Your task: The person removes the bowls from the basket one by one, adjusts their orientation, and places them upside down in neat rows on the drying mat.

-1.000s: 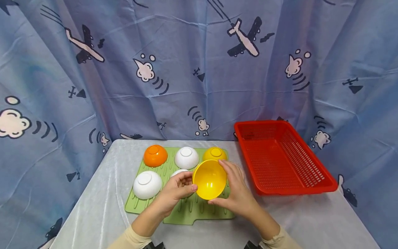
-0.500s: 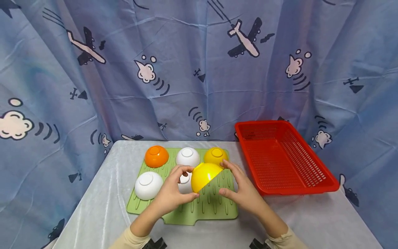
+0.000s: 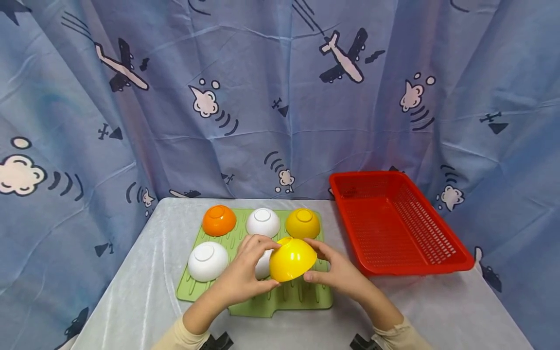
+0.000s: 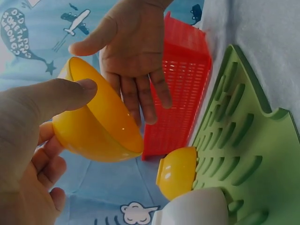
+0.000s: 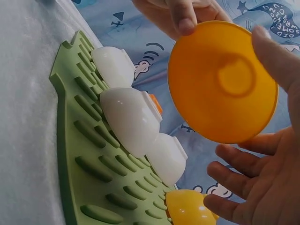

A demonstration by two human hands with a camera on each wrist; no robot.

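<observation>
A yellow bowl [image 3: 292, 260] is held tilted above the drying mat [image 3: 302, 299], its rim angled downward. My left hand [image 3: 245, 270] pinches it, thumb at the rim and fingers against the outside near the base. At the bowl's right side is my right hand [image 3: 343, 274], its thumb and fingers spread close around the rim; in the left wrist view its fingers [image 4: 140, 93] look straight. Behind the held bowl sits a white bowl [image 3: 262, 266], partly hidden. A second yellow bowl [image 3: 303, 223] lies upside down at the mat's back right corner.
Also upside down on the mat are an orange bowl [image 3: 218, 221], a white bowl [image 3: 263, 222] in the back row and a larger white bowl [image 3: 207, 262] at front left. A red basket [image 3: 417, 270] stands on the right. A patterned curtain [image 3: 245, 121] hangs behind the table.
The held bowl has turned from its inside facing me to rim downward. My right hand let go of its rim, moved slightly away, and is now back close to it.
</observation>
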